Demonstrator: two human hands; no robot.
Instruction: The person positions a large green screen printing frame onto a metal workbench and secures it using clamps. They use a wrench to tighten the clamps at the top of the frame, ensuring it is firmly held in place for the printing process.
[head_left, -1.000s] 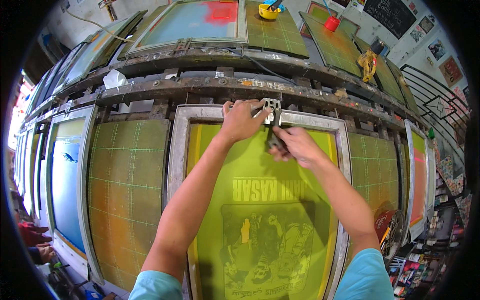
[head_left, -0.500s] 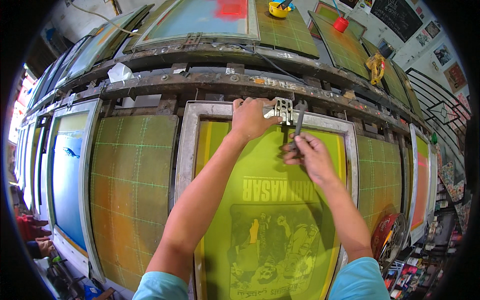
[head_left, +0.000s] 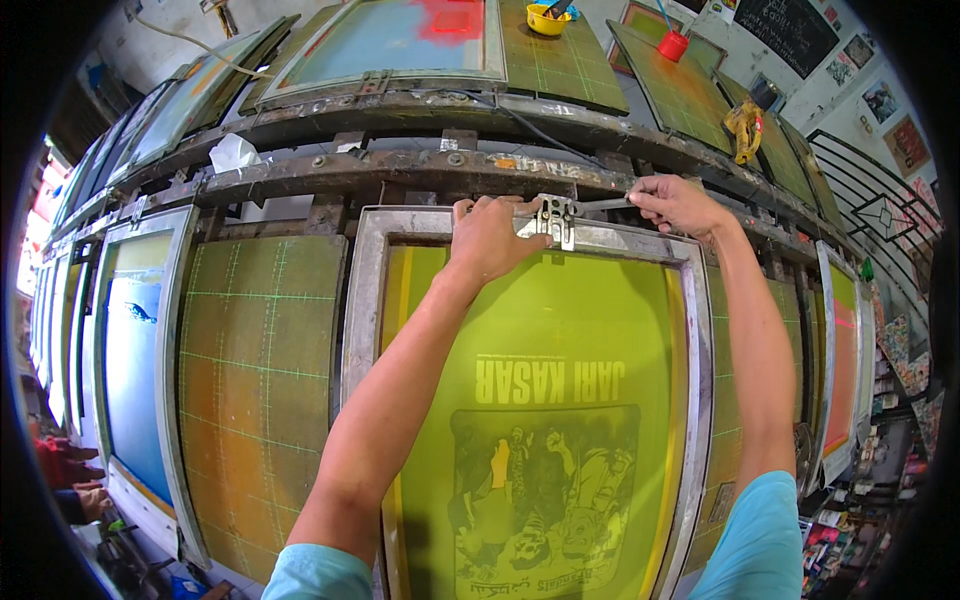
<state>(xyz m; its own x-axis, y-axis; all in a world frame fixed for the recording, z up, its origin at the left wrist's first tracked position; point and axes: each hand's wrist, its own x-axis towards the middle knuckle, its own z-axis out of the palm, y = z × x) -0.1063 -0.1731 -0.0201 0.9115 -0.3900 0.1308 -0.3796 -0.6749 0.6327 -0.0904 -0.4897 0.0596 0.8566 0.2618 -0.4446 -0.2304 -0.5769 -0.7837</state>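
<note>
A screen printing frame (head_left: pixel 697 370) with yellow-green mesh lies in front of me, bearing a dark stencil picture and lettering. At its far edge sits a slotted metal hinge clamp (head_left: pixel 556 222). My left hand (head_left: pixel 490 238) grips the frame's far edge just left of the clamp, fingers curled over the top, thumb against the clamp's side. My right hand (head_left: pixel 676 207) is closed on the end of a grey wrench (head_left: pixel 605 204), held beyond the frame's far right part. The wrench lies sideways, its head at the clamp's upper right side; the exact contact is too small to tell.
Dark steel rails (head_left: pixel 400 172) run across behind the frame. A gridded printing board (head_left: pixel 260 380) and a blue screen (head_left: pixel 135 350) stand to the left. Across the rails are a yellow bowl (head_left: pixel 546 20), a red pot (head_left: pixel 672 45) and a yellow tool (head_left: pixel 745 130). Another person's hands (head_left: pixel 88 480) show far left.
My right hand has moved up and right, swinging the wrench from upright to sideways, its head now at the clamp. My left hand keeps its hold. The view has shifted slightly.
</note>
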